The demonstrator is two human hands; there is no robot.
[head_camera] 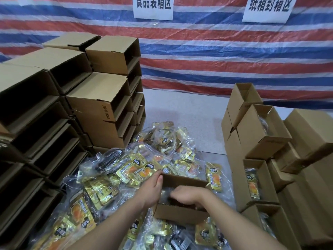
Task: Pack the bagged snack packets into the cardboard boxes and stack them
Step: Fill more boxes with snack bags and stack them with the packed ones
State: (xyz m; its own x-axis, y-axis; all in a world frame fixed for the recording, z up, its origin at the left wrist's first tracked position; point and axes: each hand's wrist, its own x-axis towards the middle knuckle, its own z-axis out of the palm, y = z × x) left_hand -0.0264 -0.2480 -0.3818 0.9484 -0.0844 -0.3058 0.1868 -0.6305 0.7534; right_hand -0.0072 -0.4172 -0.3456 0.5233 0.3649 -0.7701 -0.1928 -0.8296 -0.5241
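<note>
An open cardboard box sits in front of me on a heap of clear bags holding gold and orange snack packets. My left hand rests against the box's left wall, fingers fairly straight along the rim. Over the box opening, my right hand reaches down with its fingers curled onto a clear bag of packets inside. How firmly it holds that bag is hidden by the hand.
Tall stacks of empty boxes lying on their sides fill the left. On the right stand open boxes with packets inside, some stacked. A striped tarp with two paper signs hangs behind. Grey tabletop shows between the stacks.
</note>
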